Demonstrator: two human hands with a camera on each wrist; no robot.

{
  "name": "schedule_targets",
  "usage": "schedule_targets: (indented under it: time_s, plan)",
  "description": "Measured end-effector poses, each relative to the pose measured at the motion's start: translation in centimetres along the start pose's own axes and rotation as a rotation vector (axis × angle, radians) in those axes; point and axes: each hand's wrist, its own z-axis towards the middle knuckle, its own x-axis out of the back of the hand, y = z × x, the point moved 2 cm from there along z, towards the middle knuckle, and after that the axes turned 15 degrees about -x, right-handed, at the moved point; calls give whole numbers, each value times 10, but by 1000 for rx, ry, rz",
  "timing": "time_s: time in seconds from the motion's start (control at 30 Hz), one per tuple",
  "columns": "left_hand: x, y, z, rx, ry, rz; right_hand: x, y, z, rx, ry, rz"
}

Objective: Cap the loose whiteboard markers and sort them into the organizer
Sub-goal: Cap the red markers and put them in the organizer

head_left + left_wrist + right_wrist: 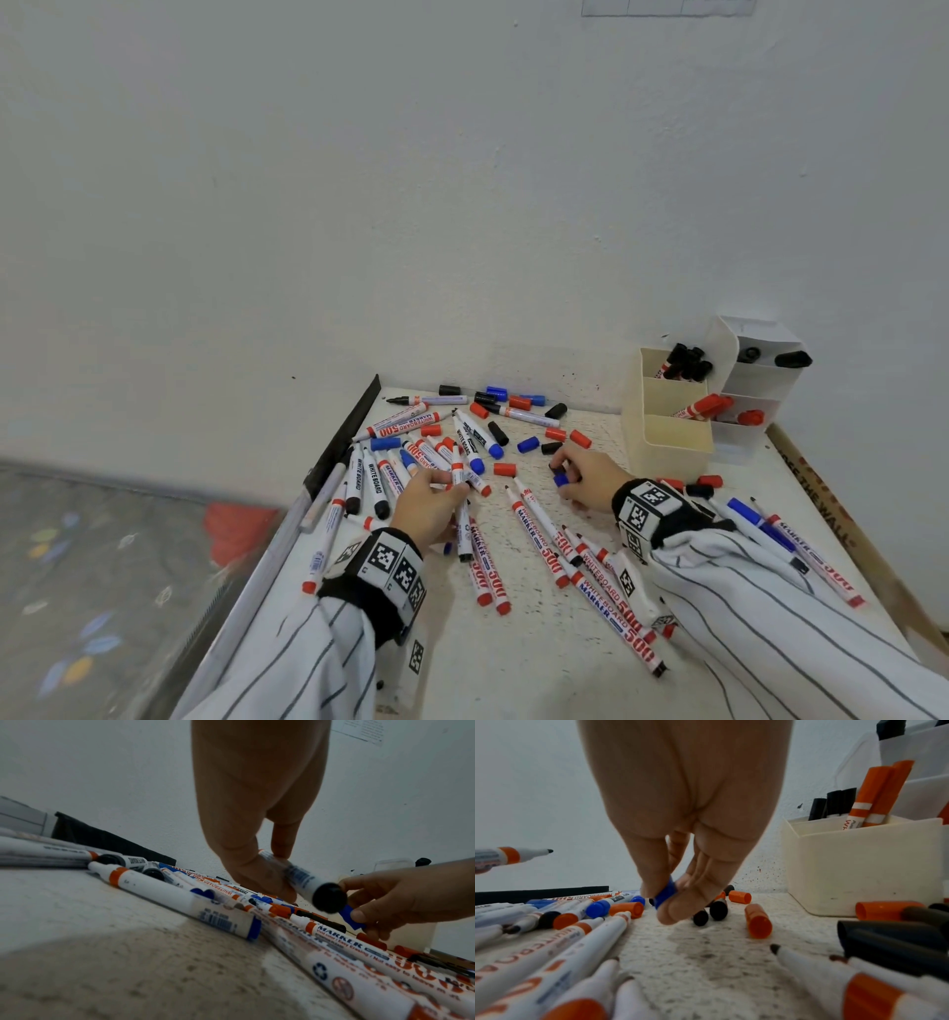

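Many white whiteboard markers and loose red, blue and black caps lie scattered over the speckled white table (pixel 539 658). My left hand (pixel 452 488) grips one white marker (pixel 303 880) with a black end plug, lifted just off the pile; its bare dark tip (pixel 548 851) points away from me. My right hand (pixel 565 475) pinches a blue cap (pixel 666 894) between thumb and fingers, just above the table, right of the marker. The cream organizer (pixel 667 437) stands at the back right; black-capped markers (pixel 685 362) fill its rear compartment and red-capped ones (pixel 701 408) its middle.
A white tiered holder (pixel 760 380) with black and red caps stands behind the organizer against the wall. A dark strip (pixel 349 426) runs along the table's left edge. More markers (pixel 801 550) lie under and beside my right sleeve. Cardboard lines the right edge.
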Motion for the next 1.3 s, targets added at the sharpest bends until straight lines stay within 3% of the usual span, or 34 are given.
schedule_targets:
  time_s: [0.2,0.37,0.53,0.7,0.8,0.87,1.0,1.1,1.2,1.3]
  plan:
    - [-7,2,2,-25,9,8,-2,2,5,-15,5,-140]
    - [-9,4,5,-18,-14,0,2,-5,23,5,180,-178]
    - [-7,2,8,-37,-35,14,-6,-13,43,-57,76,-454]
    - [-2,0,15,-44,-27,20,-6,-17,57,-110,63,-542]
    - [-1,-2,17,-48,-33,42,-5,-19,59,-128,86,-484]
    - [0,-3,17,-48,-35,49,1,-21,55,-141,176,-388]
    - [-4,-1,15,-103,-29,46,20,-24,41,-9,351,62]
    - [-11,3,11,-191,-62,86,31,-28,23,65,243,228]
    - [-18,5,7,-267,-101,134,32,-34,2,165,131,142]
    - [-26,11,0,-328,-130,168,29,-32,-19,261,117,48]
